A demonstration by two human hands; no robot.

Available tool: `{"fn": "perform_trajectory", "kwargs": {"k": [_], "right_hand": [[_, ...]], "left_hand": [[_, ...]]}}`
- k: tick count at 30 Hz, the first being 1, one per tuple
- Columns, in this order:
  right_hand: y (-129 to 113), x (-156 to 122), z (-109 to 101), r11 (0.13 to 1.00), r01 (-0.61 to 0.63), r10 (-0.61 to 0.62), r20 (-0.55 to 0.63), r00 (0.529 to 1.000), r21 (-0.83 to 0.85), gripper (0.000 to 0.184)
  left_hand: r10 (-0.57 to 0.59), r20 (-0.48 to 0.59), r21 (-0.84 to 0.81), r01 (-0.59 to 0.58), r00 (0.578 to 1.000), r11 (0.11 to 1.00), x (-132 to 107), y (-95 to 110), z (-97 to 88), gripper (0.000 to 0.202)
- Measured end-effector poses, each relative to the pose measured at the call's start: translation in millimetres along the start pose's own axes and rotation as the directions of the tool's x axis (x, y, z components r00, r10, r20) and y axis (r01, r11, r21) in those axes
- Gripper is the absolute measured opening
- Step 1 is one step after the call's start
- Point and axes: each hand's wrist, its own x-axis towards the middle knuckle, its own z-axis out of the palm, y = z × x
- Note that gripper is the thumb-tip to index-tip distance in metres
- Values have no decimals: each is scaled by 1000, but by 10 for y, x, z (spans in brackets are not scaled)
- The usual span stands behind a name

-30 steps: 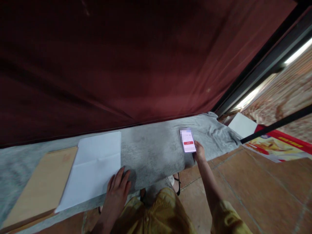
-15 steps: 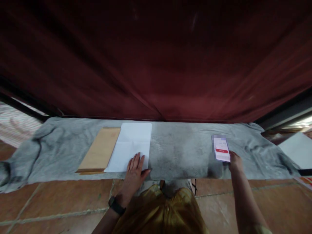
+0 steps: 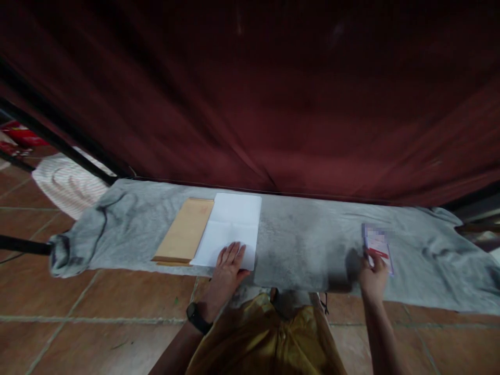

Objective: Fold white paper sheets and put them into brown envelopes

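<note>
My left hand (image 3: 229, 265) lies flat on the lower part of a white sheet of paper (image 3: 236, 213), its fingers stretched out and the thumb at the right edge. Beside the sheet, on its left, is a tan folder or large envelope (image 3: 185, 229). Over to the right, my right hand (image 3: 373, 278) is over the lower end of a phone (image 3: 378, 242) lying on the grey cloth. Its fingertips are close to a red bar on the lit screen, with fingers apart and the phone not gripped. Whether they touch the glass is hard to see.
A grey cloth (image 3: 300, 234) covers the long, narrow surface. Behind it hangs a dark red curtain (image 3: 289, 125). Black bars (image 3: 82, 161) and a striped cloth (image 3: 64, 179) are at the left. Tiled floor (image 3: 125, 317) shows below the front edge.
My right hand has moved from the phone's right edge to over its lower screen. My left hand stays on the paper. The whole view has shifted slightly.
</note>
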Motion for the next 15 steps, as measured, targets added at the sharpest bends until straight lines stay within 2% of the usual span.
{"fn": "perform_trajectory", "kwargs": {"k": [2, 3, 5, 6, 7, 9, 12, 15], "right_hand": [[-254, -317, 153, 994, 91, -92, -8, 996, -61, 41], [-384, -476, 237, 996, 85, -85, 5, 996, -35, 42], [-645, -784, 421, 988, -20, -3, 151, 989, 151, 42], [-775, -932, 518, 962, -90, 17, 272, 962, 256, 41], [-903, -1074, 617, 933, -144, 0, 403, 915, 329, 40], [-1146, -1336, 805, 900, -191, -63, 549, 834, 393, 34], [-1447, -1652, 1018, 901, -148, -171, 646, 744, 409, 33], [-1627, -1860, 1126, 914, -23, -262, 632, 730, 405, 37]], "left_hand": [[-23, -21, 13, 23, 1000, 1000, -43, -25, -21, 61], [-36, -26, 19, 37, 999, 999, -69, -41, -25, 61], [-60, -27, 27, 61, 998, 998, -121, -80, -25, 62], [-70, -25, 29, 71, 997, 997, -144, -102, -22, 62], [-80, -23, 29, 80, 997, 996, -161, -123, -18, 62], [-95, -26, 22, 95, 995, 995, -182, -164, -13, 64], [-94, -25, 10, 94, 995, 995, -182, -214, -23, 65], [-81, -11, 25, 81, 997, 996, -164, -243, -54, 62]]}}
